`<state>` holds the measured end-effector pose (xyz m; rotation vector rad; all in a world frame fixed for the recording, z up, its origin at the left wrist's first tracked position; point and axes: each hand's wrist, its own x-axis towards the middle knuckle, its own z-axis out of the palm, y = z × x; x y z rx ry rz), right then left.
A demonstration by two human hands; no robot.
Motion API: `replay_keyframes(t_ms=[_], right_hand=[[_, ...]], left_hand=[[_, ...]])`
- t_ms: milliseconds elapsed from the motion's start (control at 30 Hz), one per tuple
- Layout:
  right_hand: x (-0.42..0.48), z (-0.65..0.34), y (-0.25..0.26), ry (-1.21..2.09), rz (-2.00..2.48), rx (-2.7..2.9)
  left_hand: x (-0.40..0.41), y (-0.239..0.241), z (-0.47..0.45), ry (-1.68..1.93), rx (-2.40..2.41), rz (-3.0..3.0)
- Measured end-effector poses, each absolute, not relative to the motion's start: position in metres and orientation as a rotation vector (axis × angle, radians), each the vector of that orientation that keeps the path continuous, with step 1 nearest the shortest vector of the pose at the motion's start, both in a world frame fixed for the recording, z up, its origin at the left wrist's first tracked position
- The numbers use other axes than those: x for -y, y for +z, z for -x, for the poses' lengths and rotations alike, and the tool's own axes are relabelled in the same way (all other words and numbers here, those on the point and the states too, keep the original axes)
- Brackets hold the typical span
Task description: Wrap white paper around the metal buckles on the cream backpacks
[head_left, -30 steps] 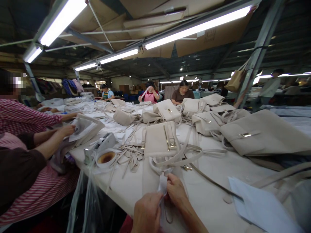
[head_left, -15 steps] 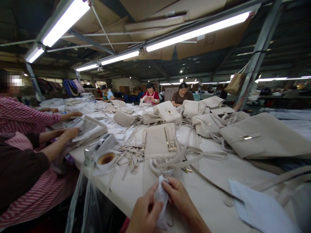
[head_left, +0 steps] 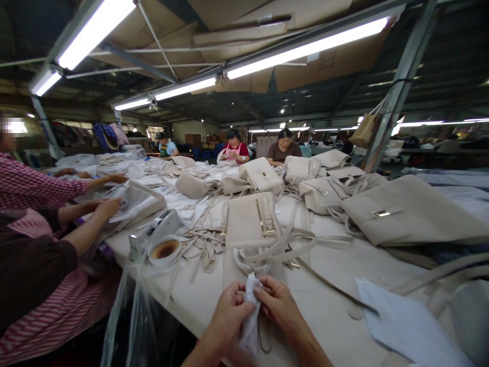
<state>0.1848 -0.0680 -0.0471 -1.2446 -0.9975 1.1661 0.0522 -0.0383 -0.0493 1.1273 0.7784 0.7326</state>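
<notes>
Thin white wrapping (head_left: 250, 321), tissue or soft plastic, is bunched lengthwise between my two hands at the table's near edge. My left hand (head_left: 229, 311) pinches it from the left, and my right hand (head_left: 277, 300) grips its upper part from the right. Whatever the wrapping covers is hidden. Its top end meets the looped handle of a beige handbag (head_left: 244, 221), which lies just beyond with a gold zipper on its face. A thin beige strap loop (head_left: 264, 334) hangs below my right hand.
A tape dispenser (head_left: 166, 224) and a tape roll (head_left: 164, 250) sit left beside loose straps (head_left: 206, 250). More beige bags (head_left: 401, 209) cover the back and right. White sheets (head_left: 405, 321) lie at near right. Co-workers' hands (head_left: 109, 206) handle a bag at left.
My left hand has moved up and left along the wrapping, which is now pinched narrower. My right hand stays almost in place. The view has shifted slightly.
</notes>
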Motion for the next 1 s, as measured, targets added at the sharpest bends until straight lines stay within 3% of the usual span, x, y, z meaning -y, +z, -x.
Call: replay_keyframes(t_ms=[200,433,633,1000], right_hand=[[0.069,-0.183,-0.05,0.651,1.509,1.107],[0.068,-0.181,-0.049,1.046,1.299,1.06],[0.066,-0.181,-0.042,1.336,1.058,0.665],[0.06,-0.173,-0.039,1.215,0.954,0.591]], left_hand=[[0.043,-0.05,-0.052,0.827,-0.83,-1.2],[0.051,-0.046,-0.054,0.859,-0.87,-1.403],[0.05,-0.051,-0.056,0.816,-0.821,-1.29],[0.036,-0.04,-0.069,0.804,-0.799,-1.037]])
